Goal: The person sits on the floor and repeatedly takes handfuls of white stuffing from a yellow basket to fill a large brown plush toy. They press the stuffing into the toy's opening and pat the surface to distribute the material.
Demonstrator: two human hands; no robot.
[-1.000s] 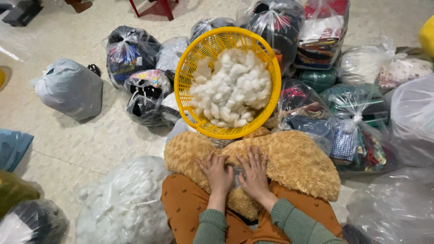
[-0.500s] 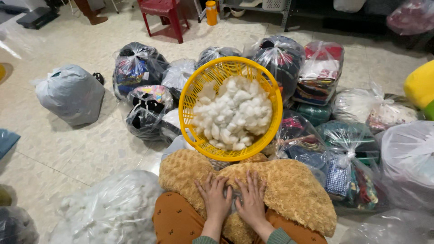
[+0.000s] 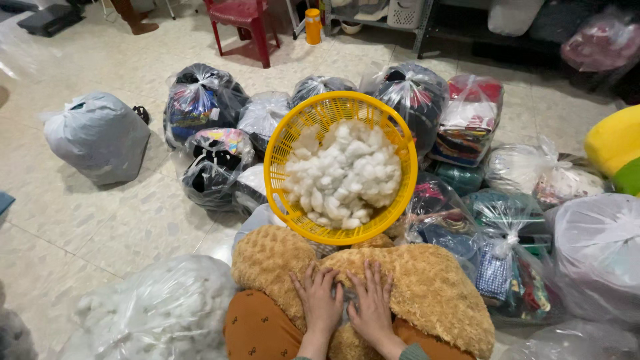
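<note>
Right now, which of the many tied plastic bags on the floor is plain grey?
The grey bag standing alone at far left; the other bags are clear or black and show coloured cloth or white stuffing.

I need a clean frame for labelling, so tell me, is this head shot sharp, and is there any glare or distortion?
Head view: mostly sharp on both hands and the yellow basket; even indoor light, soft shadows; glare on the plastic bags; wide-angle bending at the edges; left corners slightly smeared.

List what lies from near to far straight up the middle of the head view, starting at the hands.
Left hand and right hand → tan plush toy → yellow basket of white stuffing → dark tied bag → orange bottle.
</note>
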